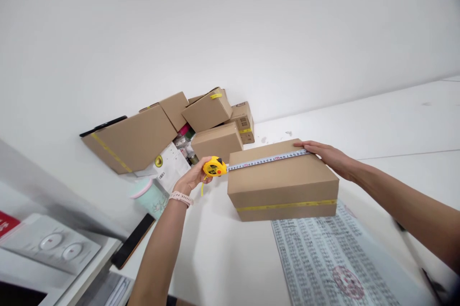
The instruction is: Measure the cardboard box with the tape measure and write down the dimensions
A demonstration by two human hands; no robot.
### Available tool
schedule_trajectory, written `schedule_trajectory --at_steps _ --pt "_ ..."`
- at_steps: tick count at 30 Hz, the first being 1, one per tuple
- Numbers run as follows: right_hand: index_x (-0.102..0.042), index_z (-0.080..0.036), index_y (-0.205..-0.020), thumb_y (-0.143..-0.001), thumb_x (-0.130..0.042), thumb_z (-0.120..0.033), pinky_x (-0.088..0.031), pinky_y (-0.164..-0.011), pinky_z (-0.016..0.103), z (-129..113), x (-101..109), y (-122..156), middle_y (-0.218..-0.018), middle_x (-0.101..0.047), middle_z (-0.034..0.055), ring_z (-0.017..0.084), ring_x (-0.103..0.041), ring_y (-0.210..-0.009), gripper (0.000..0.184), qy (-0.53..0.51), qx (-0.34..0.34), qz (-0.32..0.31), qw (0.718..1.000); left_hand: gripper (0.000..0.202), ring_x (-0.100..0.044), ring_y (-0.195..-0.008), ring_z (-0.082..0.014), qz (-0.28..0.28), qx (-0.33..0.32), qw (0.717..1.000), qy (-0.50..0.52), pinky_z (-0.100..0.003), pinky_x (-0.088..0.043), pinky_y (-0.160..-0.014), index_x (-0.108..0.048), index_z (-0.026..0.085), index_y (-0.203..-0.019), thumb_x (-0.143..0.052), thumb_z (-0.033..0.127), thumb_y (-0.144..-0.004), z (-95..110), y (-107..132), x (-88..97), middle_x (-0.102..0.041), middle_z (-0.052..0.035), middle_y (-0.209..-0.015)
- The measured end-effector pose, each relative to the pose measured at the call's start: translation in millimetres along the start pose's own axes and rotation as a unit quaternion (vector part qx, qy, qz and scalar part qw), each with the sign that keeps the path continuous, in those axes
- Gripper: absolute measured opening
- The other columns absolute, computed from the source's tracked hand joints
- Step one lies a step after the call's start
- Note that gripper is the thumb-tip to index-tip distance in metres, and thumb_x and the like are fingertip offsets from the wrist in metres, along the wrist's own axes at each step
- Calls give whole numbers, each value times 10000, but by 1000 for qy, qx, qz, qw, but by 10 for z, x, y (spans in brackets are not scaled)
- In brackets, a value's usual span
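A brown cardboard box (283, 186) with a yellow tape band lies on the white table (223, 258). My left hand (192, 179) is closed round a yellow tape measure case (214, 167) at the box's far left corner. Its white blade (268, 159) runs along the box's far top edge. My right hand (328, 155) presses the blade's end down on the far right corner, fingers fairly flat. A pale watch strap circles my left wrist.
Several cardboard boxes (212, 111) are piled against the wall behind, one large (131, 140). A mint cup (151, 195) and a black phone (132, 241) lie at the left. A printed sheet (334, 263) lies in front of the box.
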State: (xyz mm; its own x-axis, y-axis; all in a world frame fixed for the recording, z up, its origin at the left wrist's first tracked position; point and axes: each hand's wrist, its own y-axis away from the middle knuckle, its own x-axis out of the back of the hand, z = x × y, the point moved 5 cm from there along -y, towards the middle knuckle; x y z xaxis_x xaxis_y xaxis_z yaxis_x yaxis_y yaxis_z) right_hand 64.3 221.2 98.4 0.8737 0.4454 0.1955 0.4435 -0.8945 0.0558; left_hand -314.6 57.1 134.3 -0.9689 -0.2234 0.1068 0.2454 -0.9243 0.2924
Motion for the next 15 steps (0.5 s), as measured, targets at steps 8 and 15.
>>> schedule_trajectory --at_steps 8,15 --pt "-604 -454 -1343 -928 -422 -608 -458 -1056 427 43 57 18 -1595 -382 -98 306 -444 -1392 479 63 26 -58 996 351 -650 -998 -218 -3 1 1000 -4 -416 -568 -841 -589 162 -1238 -607 382 -966 -9 24 45 -625 -93 -1204" --pt "-557 -453 -1389 -907 -445 -621 -477 -1031 410 9 46 64 -1582 -410 -78 313 -443 -1389 523 101 33 -54 993 364 -637 -1054 -237 7 0 1000 -8 -444 -557 -882 -580 168 -1264 -616 367 -961 -15 61 102 -607 -100 -1255"
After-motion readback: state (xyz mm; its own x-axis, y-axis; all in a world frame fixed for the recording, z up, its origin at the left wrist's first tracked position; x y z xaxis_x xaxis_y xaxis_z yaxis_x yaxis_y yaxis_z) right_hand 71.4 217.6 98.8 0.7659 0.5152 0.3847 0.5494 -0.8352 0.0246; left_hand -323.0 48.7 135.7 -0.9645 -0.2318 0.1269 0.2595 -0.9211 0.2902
